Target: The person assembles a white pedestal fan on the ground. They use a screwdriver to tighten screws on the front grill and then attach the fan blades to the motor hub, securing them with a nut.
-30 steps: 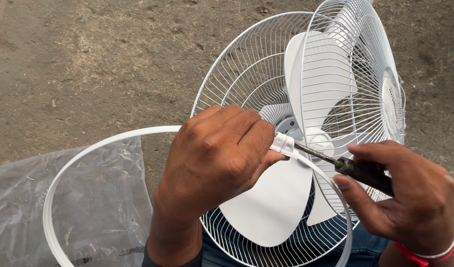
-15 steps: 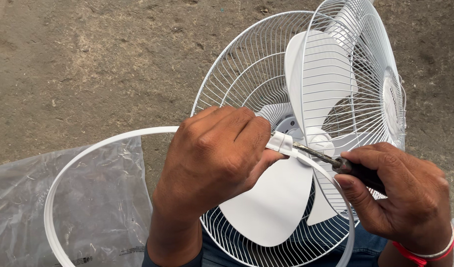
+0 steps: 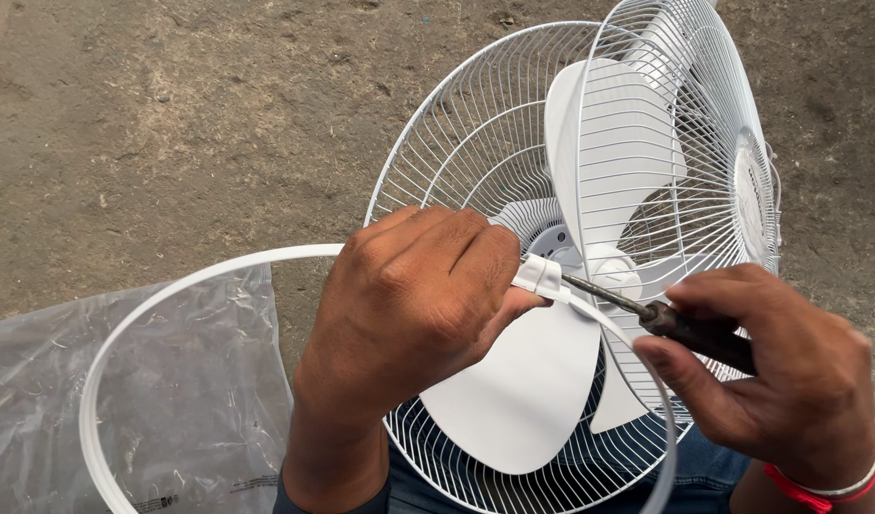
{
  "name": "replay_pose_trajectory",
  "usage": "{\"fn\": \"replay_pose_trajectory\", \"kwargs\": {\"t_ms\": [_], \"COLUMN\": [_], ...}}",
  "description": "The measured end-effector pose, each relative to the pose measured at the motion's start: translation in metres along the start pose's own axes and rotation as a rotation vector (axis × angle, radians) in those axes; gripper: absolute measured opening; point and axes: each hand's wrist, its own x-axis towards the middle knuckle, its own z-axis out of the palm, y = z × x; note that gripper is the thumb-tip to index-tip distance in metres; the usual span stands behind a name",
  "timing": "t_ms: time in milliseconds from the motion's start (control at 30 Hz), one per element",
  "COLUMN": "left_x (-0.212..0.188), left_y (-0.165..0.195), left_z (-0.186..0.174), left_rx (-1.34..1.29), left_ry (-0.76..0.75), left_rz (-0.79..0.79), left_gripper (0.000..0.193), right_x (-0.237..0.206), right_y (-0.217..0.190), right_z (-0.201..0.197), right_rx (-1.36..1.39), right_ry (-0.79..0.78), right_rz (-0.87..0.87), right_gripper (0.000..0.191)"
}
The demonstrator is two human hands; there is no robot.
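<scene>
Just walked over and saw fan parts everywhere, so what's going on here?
A person is working on a white fan. The left hand grips the joint clip of a white plastic rim band, while the right hand holds a screwdriver with its tip at that clip. The wire fan guard stands open, blades showing, over the person's lap. A clear plastic bag lies on the dirt ground.
</scene>
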Motion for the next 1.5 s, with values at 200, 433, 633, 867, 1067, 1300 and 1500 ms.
{"fn": "replay_pose_trajectory", "kwargs": {"t_ms": [200, 433, 633, 867, 1067, 1300, 1500], "left_x": [0.001, 0.002, 0.001, 0.001, 0.001, 0.001, 0.003], "left_y": [0.000, 0.000, 0.001, 0.002, 0.003, 0.003, 0.006], "left_z": [0.000, 0.002, 0.002, 0.003, 0.003, 0.001, 0.000], "left_rx": [0.014, 0.015, 0.037, 0.046, 0.023, 0.018, -0.005], "left_ry": [0.003, 0.005, 0.002, 0.006, 0.017, 0.026, 0.010], "left_rz": [0.018, 0.036, 0.042, 0.060, 0.077, 0.094, 0.088], "left_gripper": [0.036, 0.038, 0.034, 0.036, 0.034, 0.031, 0.030], "right_x": [-0.002, -0.003, -0.001, -0.010, -0.009, -0.001, -0.004], "right_y": [0.004, 0.003, 0.002, 0.008, 0.012, 0.002, 0.005], "right_z": [0.000, 0.000, -0.002, 0.000, -0.002, -0.008, -0.005], "right_rx": [-0.055, -0.016, 0.099, -0.036, 0.118, 0.067, 0.092], "right_ry": [0.047, -0.048, 0.036, -0.092, -0.031, 0.014, -0.046], "right_rz": [-0.096, 0.104, -0.013, 0.127, 0.030, -0.025, 0.126], "right_gripper": [0.029, 0.029, 0.034, 0.026, 0.043, 0.033, 0.021]}}
